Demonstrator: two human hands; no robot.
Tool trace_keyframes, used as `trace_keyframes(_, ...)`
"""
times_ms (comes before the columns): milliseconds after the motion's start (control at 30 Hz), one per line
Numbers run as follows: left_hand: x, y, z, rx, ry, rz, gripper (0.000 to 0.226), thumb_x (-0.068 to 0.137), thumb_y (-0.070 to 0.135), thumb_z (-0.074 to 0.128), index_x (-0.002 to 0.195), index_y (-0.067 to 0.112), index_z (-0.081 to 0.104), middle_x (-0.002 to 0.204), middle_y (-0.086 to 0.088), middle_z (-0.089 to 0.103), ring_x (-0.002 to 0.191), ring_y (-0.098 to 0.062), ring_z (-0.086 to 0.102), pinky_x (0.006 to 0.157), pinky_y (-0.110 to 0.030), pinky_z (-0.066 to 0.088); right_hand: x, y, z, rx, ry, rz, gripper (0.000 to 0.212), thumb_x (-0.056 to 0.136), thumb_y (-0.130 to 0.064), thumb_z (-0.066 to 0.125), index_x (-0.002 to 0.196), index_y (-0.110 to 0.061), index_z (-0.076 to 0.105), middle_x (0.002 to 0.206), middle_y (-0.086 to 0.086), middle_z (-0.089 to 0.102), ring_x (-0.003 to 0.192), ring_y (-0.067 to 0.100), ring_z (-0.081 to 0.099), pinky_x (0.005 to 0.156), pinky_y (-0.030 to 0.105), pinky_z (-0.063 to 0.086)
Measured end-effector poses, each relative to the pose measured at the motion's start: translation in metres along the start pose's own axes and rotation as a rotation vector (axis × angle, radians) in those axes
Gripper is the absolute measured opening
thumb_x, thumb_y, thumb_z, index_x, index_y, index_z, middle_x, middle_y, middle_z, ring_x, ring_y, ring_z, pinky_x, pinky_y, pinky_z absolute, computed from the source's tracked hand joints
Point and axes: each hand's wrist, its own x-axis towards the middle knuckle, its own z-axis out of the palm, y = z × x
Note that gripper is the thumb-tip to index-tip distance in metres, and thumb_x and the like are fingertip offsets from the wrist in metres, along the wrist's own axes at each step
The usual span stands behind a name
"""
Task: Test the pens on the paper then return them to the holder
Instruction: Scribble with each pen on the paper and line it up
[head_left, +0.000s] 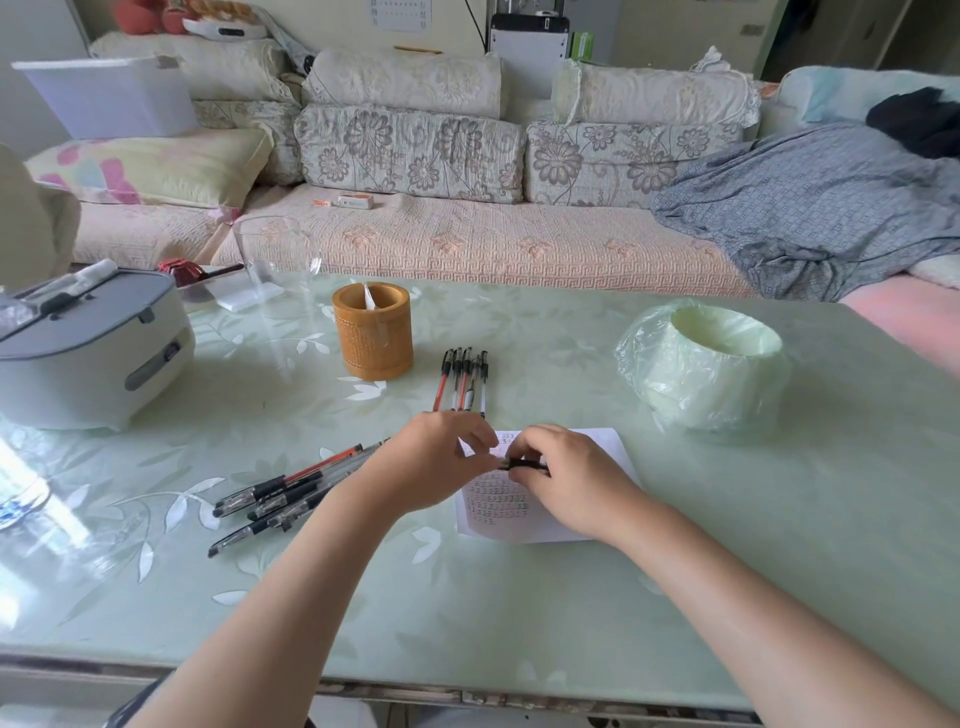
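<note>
Just above the paper (493, 522), both hands meet on a single pen (525, 464). The right hand (569, 480) has its fingers curled round the pen's black end. The left hand (441, 462) pinches the other end with its fingertips, so the pen lies crosswise between the two, over the upper part of the sheet.

The paper lies flat on the table (467, 597), and rows of small scribbled marks show on it below the hands. Just past the paper's far edge, a row of pens (463, 382) lies side by side, black caps pointing away. To the left of the paper, a loose heap of pens (280, 499) lies crossed over one another, its near end hidden behind the left wrist.

The holder (373, 332), a round tan pot, stands upright beyond the paper and to its left, a little past the row. Off to the right of the paper sits a pale green bin (706, 364) lined with a thin plastic bag. Well away to the left of the paper stands a white and grey cooker (88, 353), and farther back on that side is a clear glass (275, 260).
</note>
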Motion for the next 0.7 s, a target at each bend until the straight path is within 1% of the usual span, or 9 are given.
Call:
trace_keyframes(67, -0.001, -0.001, -0.001, 0.041, -0.023, -0.004, 0.009, 0.088, 0.026, 0.068, 0.095, 0.03, 0.07, 0.082, 0.022, 0.063, 0.074, 0.003, 0.059, 0.067, -0.014, 0.047, -0.002, 0.002, -0.001, -0.008, -0.019, 0.012, 0.01, 0.09, -0.025, 0.063, 0.101, -0.023, 0.063, 0.102, -0.007, 0.064, 0.095, 0.013, 0.058, 0.085, 0.031, 0.048)
trace_keyframes(133, -0.001, 0.0, 0.001, 0.053, -0.029, 0.0, 0.008, 0.088, 0.024, 0.068, 0.095, 0.027, 0.071, 0.079, 0.022, 0.062, 0.073, 0.003, 0.058, 0.065, -0.011, 0.042, -0.003, 0.001, 0.0, -0.023, -0.045, 0.018, 0.012, 0.092, -0.029, 0.059, 0.102, -0.023, 0.063, 0.101, -0.007, 0.066, 0.095, 0.014, 0.059, 0.084, 0.031, 0.048)
trace_keyframes(233, -0.001, 0.002, 0.003, 0.054, -0.024, 0.007, 0.008, 0.088, 0.026, 0.068, 0.095, 0.027, 0.071, 0.078, 0.022, 0.062, 0.073, 0.001, 0.059, 0.067, -0.015, 0.047, -0.003, -0.003, 0.002, -0.064, -0.068, -0.006, 0.019, 0.097, -0.035, 0.052, 0.099, -0.021, 0.066, 0.096, -0.003, 0.068, 0.09, 0.018, 0.058, 0.08, 0.034, 0.047)
trace_keyframes(333, -0.001, 0.003, 0.004, 0.059, -0.021, 0.009, 0.008, 0.088, 0.026, 0.067, 0.095, 0.028, 0.07, 0.079, 0.022, 0.063, 0.075, -0.001, 0.06, 0.072, -0.023, 0.052, -0.002, -0.003, 0.004, -0.064, -0.07, -0.013, 0.024, 0.1, -0.032, 0.049, 0.097, -0.017, 0.067, 0.095, 0.003, 0.067, 0.09, 0.023, 0.058, 0.078, 0.035, 0.045)
trace_keyframes(400, -0.001, 0.002, 0.005, 0.046, -0.022, 0.01, 0.009, 0.087, 0.024, 0.068, 0.094, 0.03, 0.069, 0.08, 0.019, 0.066, 0.078, -0.004, 0.063, 0.075, -0.027, 0.054, -0.002, -0.004, 0.004, -0.09, -0.057, -0.016, 0.024, 0.1, -0.032, 0.048, 0.099, -0.019, 0.068, 0.097, 0.003, 0.068, 0.092, 0.024, 0.059, 0.075, 0.033, 0.043)
trace_keyframes(500, 0.0, 0.001, 0.006, 0.016, -0.021, 0.008, 0.009, 0.086, 0.021, 0.069, 0.089, 0.03, 0.069, 0.082, 0.015, 0.069, 0.081, -0.008, 0.064, 0.077, -0.031, 0.054, -0.002, -0.005, 0.005, -0.198, -0.023, -0.022, 0.025, 0.099, -0.038, 0.046, 0.102, -0.025, 0.067, 0.097, 0.002, 0.07, 0.093, 0.026, 0.059, 0.07, 0.033, 0.039)
trace_keyframes(567, 0.001, 0.0, 0.005, -0.004, -0.014, -0.001, 0.01, 0.086, 0.018, 0.069, 0.086, 0.028, 0.068, 0.082, 0.013, 0.07, 0.08, -0.008, 0.064, 0.077, -0.029, 0.054, -0.001, -0.006, 0.005, -0.228, -0.006, -0.01, 0.025, 0.099, -0.043, 0.045, 0.103, -0.029, 0.065, 0.094, 0.001, 0.07, 0.092, 0.027, 0.06, 0.07, 0.033, 0.041)
trace_keyframes(633, 0.002, -0.001, 0.002, -0.008, -0.004, -0.004, 0.012, 0.087, 0.016, 0.069, 0.085, 0.027, 0.068, 0.083, 0.011, 0.07, 0.08, -0.008, 0.064, 0.075, -0.023, 0.052, 0.0, -0.007, 0.005, -0.233, 0.0, -0.004, 0.027, 0.098, -0.047, 0.043, 0.105, -0.033, 0.064, 0.092, -0.003, 0.071, 0.091, 0.026, 0.061, 0.073, 0.034, 0.046)
trace_keyframes(700, 0.002, -0.002, 0.0, -0.002, -0.009, -0.003, 0.01, 0.087, 0.015, 0.069, 0.086, 0.025, 0.068, 0.085, 0.01, 0.07, 0.081, -0.007, 0.065, 0.073, -0.019, 0.051, 0.002, -0.009, 0.004, -0.19, -0.038, 0.017, 0.027, 0.098, -0.048, 0.043, 0.106, -0.034, 0.065, 0.094, -0.006, 0.071, 0.093, 0.023, 0.062, 0.076, 0.033, 0.048)
